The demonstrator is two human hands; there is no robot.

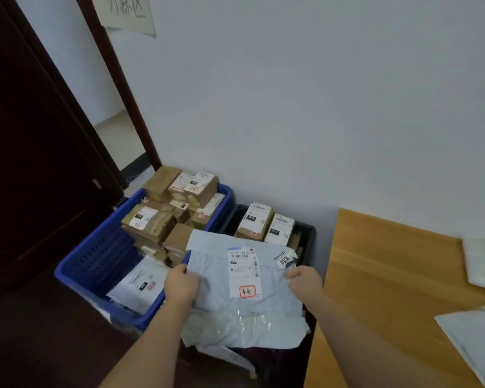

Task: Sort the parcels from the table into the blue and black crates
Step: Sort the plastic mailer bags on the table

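Head view: your left hand (181, 284) and right hand (305, 279) each pinch a side edge of the grey parcel (244, 292), lower centre of frame, long axis running away from you, over the black crate (308, 233), beside the blue crate (95, 261).

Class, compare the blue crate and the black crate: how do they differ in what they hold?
The blue crate is heaped mostly with brown cardboard boxes; the black crate shows only two labelled boxes at its far end. The blue crate is mostly open to view; the black crate is largely covered by the grey mailer bag. Both stand against the wall.
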